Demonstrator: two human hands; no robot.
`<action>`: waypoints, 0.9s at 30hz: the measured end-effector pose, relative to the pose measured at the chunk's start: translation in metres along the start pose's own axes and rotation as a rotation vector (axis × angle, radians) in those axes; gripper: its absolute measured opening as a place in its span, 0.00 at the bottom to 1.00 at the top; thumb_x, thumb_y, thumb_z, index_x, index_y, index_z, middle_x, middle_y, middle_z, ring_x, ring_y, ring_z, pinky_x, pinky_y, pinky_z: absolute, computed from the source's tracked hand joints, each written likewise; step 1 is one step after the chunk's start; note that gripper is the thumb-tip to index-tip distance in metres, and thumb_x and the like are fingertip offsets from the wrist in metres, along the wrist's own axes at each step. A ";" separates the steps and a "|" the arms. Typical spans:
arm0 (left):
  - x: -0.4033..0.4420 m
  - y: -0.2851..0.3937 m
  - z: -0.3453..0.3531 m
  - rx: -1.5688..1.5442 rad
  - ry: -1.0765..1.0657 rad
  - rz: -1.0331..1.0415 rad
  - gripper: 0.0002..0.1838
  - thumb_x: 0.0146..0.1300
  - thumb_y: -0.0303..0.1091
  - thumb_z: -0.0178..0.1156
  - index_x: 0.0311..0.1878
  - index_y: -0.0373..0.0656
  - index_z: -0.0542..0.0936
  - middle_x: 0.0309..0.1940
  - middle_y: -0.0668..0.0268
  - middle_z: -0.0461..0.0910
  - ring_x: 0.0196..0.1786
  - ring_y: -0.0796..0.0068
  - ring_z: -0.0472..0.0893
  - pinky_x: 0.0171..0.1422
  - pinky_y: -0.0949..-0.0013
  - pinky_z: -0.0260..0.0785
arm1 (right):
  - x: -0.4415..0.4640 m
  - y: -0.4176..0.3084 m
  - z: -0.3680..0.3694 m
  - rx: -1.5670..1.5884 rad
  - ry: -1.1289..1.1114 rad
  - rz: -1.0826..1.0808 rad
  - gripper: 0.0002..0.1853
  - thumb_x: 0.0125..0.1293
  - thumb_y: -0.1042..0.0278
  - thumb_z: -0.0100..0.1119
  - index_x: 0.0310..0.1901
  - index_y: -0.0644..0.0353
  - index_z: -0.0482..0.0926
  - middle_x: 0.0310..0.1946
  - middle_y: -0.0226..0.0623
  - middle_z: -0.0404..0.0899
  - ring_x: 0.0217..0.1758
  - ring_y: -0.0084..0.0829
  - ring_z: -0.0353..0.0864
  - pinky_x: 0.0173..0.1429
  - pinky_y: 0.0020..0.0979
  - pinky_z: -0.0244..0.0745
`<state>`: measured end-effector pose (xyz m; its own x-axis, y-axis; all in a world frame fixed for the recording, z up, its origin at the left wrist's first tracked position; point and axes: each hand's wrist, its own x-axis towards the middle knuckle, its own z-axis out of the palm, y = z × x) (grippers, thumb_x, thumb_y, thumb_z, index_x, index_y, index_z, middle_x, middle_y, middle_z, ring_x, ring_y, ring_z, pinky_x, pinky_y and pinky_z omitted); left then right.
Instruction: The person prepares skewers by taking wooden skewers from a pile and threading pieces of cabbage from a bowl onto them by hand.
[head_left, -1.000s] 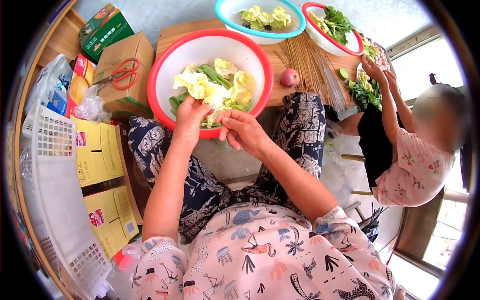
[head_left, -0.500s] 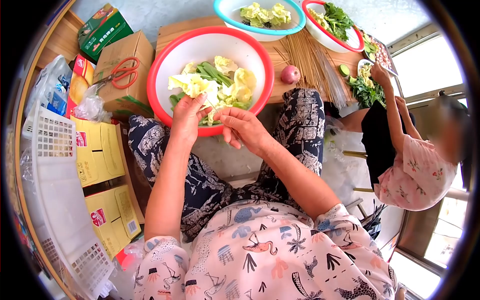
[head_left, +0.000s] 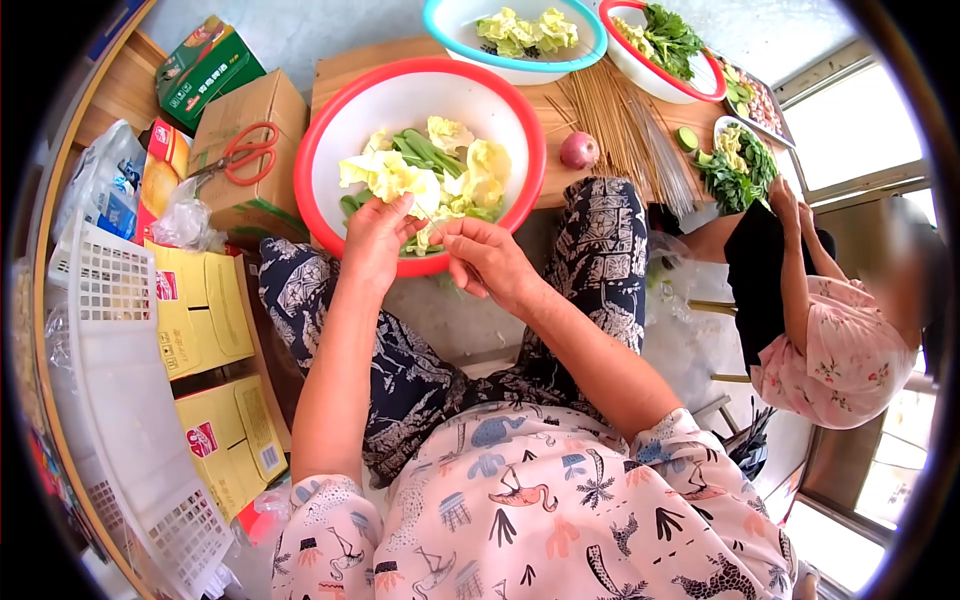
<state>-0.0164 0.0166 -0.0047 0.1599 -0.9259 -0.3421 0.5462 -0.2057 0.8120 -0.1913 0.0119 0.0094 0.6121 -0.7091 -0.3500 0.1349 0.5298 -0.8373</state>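
Hands point(head_left: 373, 240) at leaf point(head_left: 405, 180); box point(head_left: 210, 75) apparently "青岛啤酒".

Onion point(head_left: 579, 151) right of large basin point(head_left: 325, 150) — skewers point(head_left: 625, 130) beyond, further right

I'm sitting in what looks like a small food-prep corner, perhaps of an eatery: big basins of greens point(head_left: 430, 152) point(head_left: 672, 45) on a low wooden table point(head_left: 345, 75), a bundle of skewers point(head_left: 615, 125), a tray of chopped food point(head_left: 760, 105), and stacked cartons point(head_left: 205, 310) beside a plastic rack point(head_left: 105, 370).
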 end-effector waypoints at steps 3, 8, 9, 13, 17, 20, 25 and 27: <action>0.001 -0.001 -0.001 0.000 -0.024 0.006 0.11 0.61 0.32 0.61 0.44 0.40 0.75 0.44 0.64 0.79 0.44 0.74 0.78 0.50 0.67 0.72 | 0.000 0.002 0.001 -0.001 0.006 -0.009 0.08 0.70 0.69 0.45 0.41 0.59 0.75 0.13 0.28 0.70 0.10 0.16 0.60 0.14 0.19 0.52; 0.000 -0.001 -0.001 0.015 -0.018 0.026 0.11 0.62 0.29 0.59 0.47 0.38 0.76 0.44 0.66 0.79 0.44 0.75 0.78 0.49 0.69 0.73 | 0.000 0.003 0.002 -0.022 0.015 -0.029 0.08 0.70 0.69 0.45 0.41 0.59 0.75 0.13 0.28 0.69 0.10 0.16 0.59 0.14 0.18 0.51; 0.000 -0.001 -0.001 0.021 -0.024 0.037 0.12 0.62 0.29 0.59 0.47 0.38 0.76 0.44 0.66 0.79 0.44 0.75 0.78 0.48 0.69 0.73 | 0.001 0.005 0.001 -0.022 0.017 -0.037 0.08 0.70 0.69 0.45 0.41 0.59 0.75 0.13 0.28 0.69 0.10 0.16 0.59 0.14 0.18 0.51; 0.000 -0.001 0.000 0.043 -0.012 0.038 0.12 0.62 0.29 0.59 0.48 0.38 0.76 0.44 0.66 0.79 0.44 0.76 0.78 0.48 0.70 0.74 | 0.001 0.005 0.001 -0.022 0.023 -0.041 0.08 0.70 0.70 0.45 0.41 0.59 0.75 0.14 0.28 0.69 0.10 0.16 0.59 0.14 0.18 0.51; 0.001 -0.004 -0.002 0.050 0.001 0.067 0.12 0.62 0.30 0.59 0.47 0.38 0.76 0.44 0.66 0.78 0.43 0.76 0.78 0.47 0.69 0.74 | 0.001 0.006 0.001 -0.027 0.016 -0.038 0.08 0.70 0.69 0.45 0.42 0.59 0.75 0.14 0.28 0.70 0.10 0.16 0.59 0.14 0.18 0.51; 0.007 -0.007 -0.008 0.024 0.064 0.111 0.10 0.62 0.30 0.60 0.46 0.38 0.76 0.42 0.67 0.78 0.41 0.77 0.77 0.47 0.69 0.74 | -0.003 0.004 0.001 -0.125 0.029 -0.067 0.08 0.69 0.68 0.47 0.42 0.60 0.75 0.15 0.28 0.71 0.12 0.16 0.63 0.16 0.19 0.55; 0.004 0.000 -0.010 -0.036 0.121 0.159 0.09 0.63 0.32 0.59 0.43 0.38 0.74 0.37 0.69 0.74 0.41 0.77 0.75 0.47 0.69 0.73 | -0.015 0.003 -0.001 -0.813 0.255 -0.455 0.06 0.63 0.71 0.53 0.37 0.63 0.77 0.18 0.38 0.75 0.20 0.27 0.75 0.27 0.29 0.68; 0.001 0.003 -0.008 -0.032 0.082 0.149 0.07 0.63 0.32 0.58 0.41 0.41 0.74 0.39 0.68 0.74 0.44 0.75 0.75 0.51 0.66 0.71 | -0.018 -0.003 0.001 -0.813 0.277 -0.453 0.06 0.62 0.71 0.53 0.37 0.64 0.77 0.18 0.40 0.74 0.20 0.29 0.75 0.28 0.30 0.69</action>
<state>-0.0083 0.0173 -0.0064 0.3069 -0.9162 -0.2575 0.5373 -0.0565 0.8415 -0.2022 0.0234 0.0188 0.4154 -0.9064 0.0772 -0.3308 -0.2296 -0.9154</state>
